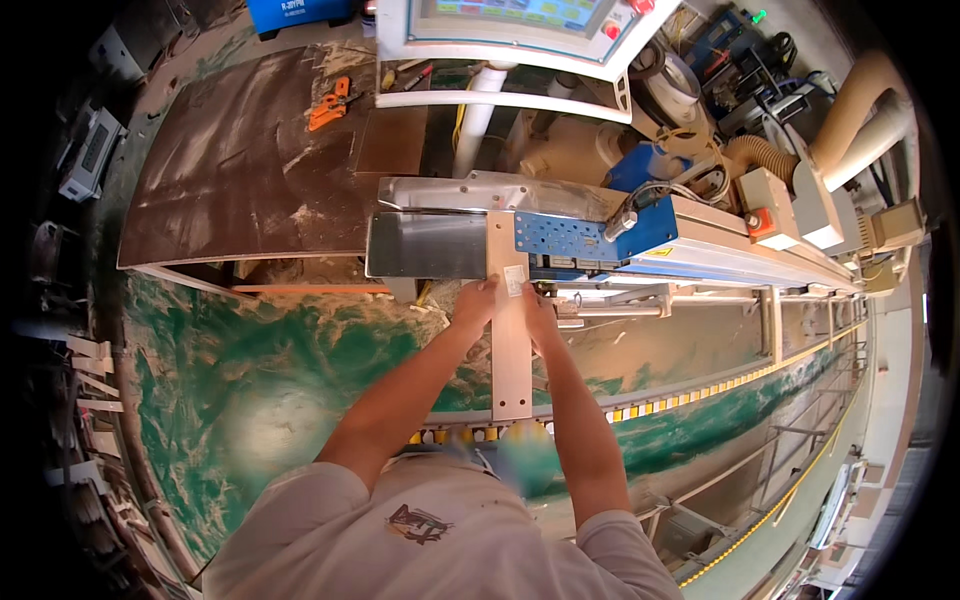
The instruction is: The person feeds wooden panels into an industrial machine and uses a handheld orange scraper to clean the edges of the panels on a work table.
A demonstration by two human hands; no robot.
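Note:
A long, narrow, light wood-coloured board [512, 350] points straight away from me. Small dark holes show near its ends, and a white label [514, 280] sits on its upper face. My left hand [474, 304] grips the left edge, while my right hand [541, 312] grips the right edge opposite. The fingers of both hands partly disappear under the board. Its far end overlaps a smooth metal plate [428, 246] on the machine and lies beside a blue perforated plate [562, 236]. The near end hangs in front of my body, above a roller rail.
Ahead stands a control panel [508, 42] above a white bar [500, 103]. A dusty brown tabletop [240, 160] at the left bears an orange tool [331, 106]. The machine's long beam [740, 240] runs right. A yellow roller rail [650, 406] curves close to my waist.

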